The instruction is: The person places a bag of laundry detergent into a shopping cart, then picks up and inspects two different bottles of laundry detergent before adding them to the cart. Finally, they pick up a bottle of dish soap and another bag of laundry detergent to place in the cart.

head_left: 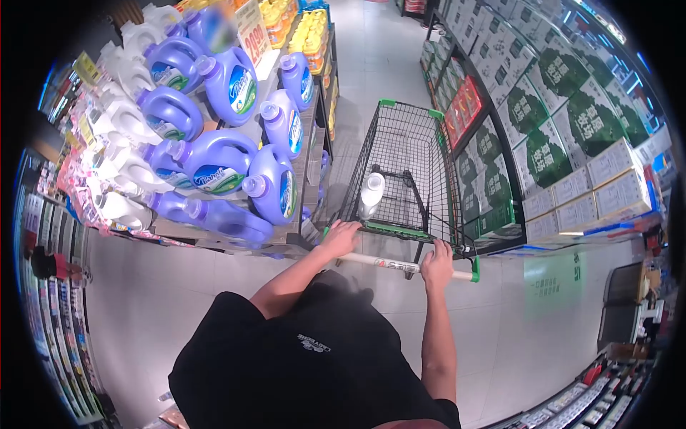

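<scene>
My left hand (341,239) is wrapped round the left part of the cart's pale handle bar (371,260). My right hand (437,266) grips the same bar near its right end. Beyond the bar stands the black wire shopping cart (409,136) with green corners and trim. Inside it, close to the handle side, a white bottle (371,191) stands at the left. Neither hand touches the bottle.
On the left, a display of purple detergent jugs (233,86) and white jugs (132,171) reaches close to the cart. Stacked green-and-white cartons (547,154) line the right side. A tiled floor aisle (368,50) runs ahead between shelves.
</scene>
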{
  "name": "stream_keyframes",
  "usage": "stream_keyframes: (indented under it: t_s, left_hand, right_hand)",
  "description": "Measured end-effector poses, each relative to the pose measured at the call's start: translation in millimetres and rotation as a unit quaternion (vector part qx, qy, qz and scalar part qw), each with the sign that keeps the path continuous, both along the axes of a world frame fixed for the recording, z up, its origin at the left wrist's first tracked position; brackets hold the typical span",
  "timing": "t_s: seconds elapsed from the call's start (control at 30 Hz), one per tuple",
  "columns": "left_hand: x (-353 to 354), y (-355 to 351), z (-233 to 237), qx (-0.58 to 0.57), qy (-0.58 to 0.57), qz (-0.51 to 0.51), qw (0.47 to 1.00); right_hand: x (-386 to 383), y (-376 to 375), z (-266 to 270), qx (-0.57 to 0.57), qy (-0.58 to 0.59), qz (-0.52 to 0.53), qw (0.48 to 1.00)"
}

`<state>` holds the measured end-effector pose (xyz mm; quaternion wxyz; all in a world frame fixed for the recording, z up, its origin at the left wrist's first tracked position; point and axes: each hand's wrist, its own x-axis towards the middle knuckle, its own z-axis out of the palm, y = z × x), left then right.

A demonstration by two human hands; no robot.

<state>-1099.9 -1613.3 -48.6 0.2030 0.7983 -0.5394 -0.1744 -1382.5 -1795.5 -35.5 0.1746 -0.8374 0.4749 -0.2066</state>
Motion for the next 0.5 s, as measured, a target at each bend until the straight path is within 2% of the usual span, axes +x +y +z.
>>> stream_keyframes:
  t_s: [0.17,0.5]
  left_hand:
    - [-13,-6,9,-0.049,-0.044,0.106,0.992]
    - [23,-45,19,-0.127,-0.057,0.167,0.976]
  right_hand:
    - [27,-38,8,0.013,0.007,0.021,1.0]
    - [91,-103,-2,-0.004,-0.001,0.07,0.998]
